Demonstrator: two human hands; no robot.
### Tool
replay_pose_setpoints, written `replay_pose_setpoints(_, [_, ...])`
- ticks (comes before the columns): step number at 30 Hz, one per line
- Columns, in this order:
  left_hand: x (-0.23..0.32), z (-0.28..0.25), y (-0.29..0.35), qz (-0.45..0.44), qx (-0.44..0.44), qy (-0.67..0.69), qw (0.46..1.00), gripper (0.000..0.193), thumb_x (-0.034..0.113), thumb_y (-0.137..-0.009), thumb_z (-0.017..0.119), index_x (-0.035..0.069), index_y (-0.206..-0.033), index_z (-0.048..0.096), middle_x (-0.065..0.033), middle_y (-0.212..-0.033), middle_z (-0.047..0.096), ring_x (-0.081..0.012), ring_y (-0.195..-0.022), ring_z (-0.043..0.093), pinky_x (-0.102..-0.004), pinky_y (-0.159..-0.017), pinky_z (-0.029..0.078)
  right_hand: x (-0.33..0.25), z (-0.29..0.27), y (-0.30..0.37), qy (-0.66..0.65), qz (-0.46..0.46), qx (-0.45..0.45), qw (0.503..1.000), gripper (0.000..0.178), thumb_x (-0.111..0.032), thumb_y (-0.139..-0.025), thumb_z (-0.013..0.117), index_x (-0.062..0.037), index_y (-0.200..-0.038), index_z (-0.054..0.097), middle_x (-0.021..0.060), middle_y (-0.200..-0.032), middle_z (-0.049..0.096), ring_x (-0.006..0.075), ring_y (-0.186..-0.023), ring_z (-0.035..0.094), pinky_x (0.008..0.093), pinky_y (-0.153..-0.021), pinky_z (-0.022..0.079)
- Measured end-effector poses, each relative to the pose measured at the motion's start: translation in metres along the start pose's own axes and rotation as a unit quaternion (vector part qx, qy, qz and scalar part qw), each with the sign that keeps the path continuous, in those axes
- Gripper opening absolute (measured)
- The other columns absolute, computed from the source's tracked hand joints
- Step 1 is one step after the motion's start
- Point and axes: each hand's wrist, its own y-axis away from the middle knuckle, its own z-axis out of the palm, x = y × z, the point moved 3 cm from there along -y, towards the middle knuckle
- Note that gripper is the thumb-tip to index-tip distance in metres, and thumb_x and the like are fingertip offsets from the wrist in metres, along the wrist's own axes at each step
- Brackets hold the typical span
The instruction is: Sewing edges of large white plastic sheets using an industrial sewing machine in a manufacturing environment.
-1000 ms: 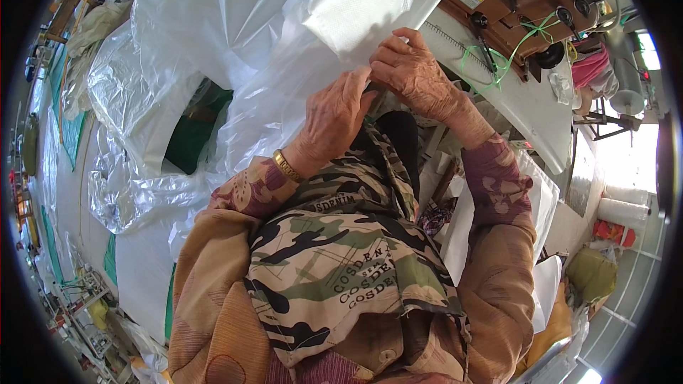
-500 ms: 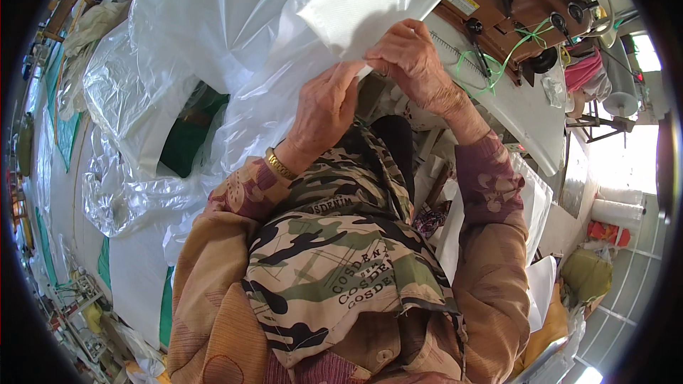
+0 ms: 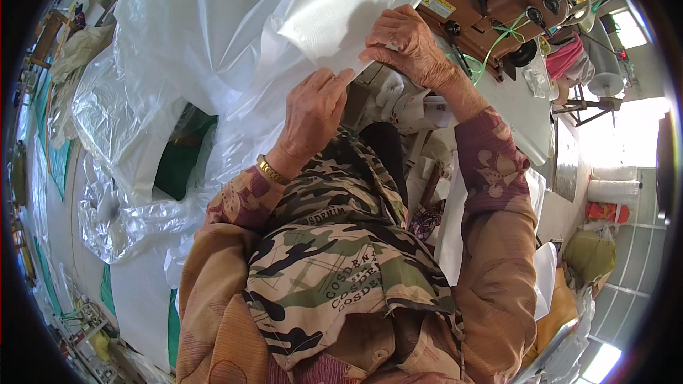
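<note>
A large white translucent plastic sheet (image 3: 284, 50) spreads from the far edge down to my hands. My left hand (image 3: 313, 114), with a gold band at the wrist, pinches the sheet's near edge between thumb and fingers. A little farther right along that same edge, my right hand (image 3: 407, 46) is closed on it, its fingers curled. A short stretch of the edge shows between the two hands. Beyond my right hand stands a brown sewing machine (image 3: 491, 11), and the sheet's far corner reaches up to it.
Light green cord (image 3: 491, 57) hangs by the machine on a pale worktable (image 3: 523, 107). Crinkled clear plastic (image 3: 107, 206) and a dark green piece (image 3: 186, 149) lie to the left. White rolls (image 3: 613, 188) and an olive bag (image 3: 590, 252) are at right. My camouflage apron (image 3: 334, 242) covers my lap.
My hands have drawn slightly apart along the sheet's edge. The right hand has shifted a little farther away from me, and the whole view has turned slightly.
</note>
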Motion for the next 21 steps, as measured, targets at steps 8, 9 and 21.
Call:
replay_pose_setpoints(8, [-0.008, 0.005, -0.006, 0.022, -0.061, 0.045, 0.997, 0.027, -0.005, -0.079, 0.064, 0.002, -0.106, 0.067, -0.0124, -0.073, 0.055, -0.0318, -0.062, 0.058, -0.0386, -0.057, 0.047, 0.043, -0.015, 0.005, 0.114, -0.018, 0.018, 0.993, 0.031, -0.039, -0.085, 0.069, -0.0087, -0.085, 0.064, 0.0013, -0.080, 0.059, 0.0205, -0.090, 0.059, 0.0399, -0.099, 0.035])
replay_pose_setpoints(9, [-0.009, 0.007, -0.006, 0.020, -0.075, 0.040, 0.996, 0.026, -0.005, -0.079, 0.064, 0.002, -0.104, 0.067, -0.0129, -0.073, 0.055, -0.0319, -0.062, 0.058, -0.0387, -0.057, 0.047, 0.052, -0.017, 0.006, 0.141, 0.009, 0.004, 0.990, 0.030, -0.040, -0.086, 0.068, -0.0106, -0.087, 0.064, 0.0010, -0.083, 0.060, 0.0191, -0.094, 0.059, 0.0393, -0.102, 0.033])
replay_pose_setpoints(21, [-0.008, 0.029, -0.015, 0.090, -0.170, -0.005, 0.981, 0.024, 0.001, -0.082, 0.061, 0.000, -0.106, 0.065, -0.0143, -0.082, 0.058, -0.0344, -0.072, 0.060, -0.0417, -0.064, 0.049, 0.085, 0.005, 0.026, 0.221, 0.143, 0.216, 0.940, 0.030, -0.025, -0.083, 0.075, -0.0148, -0.106, 0.058, 0.0011, -0.119, 0.061, 0.0227, -0.124, 0.051, 0.0549, -0.116, 0.018])
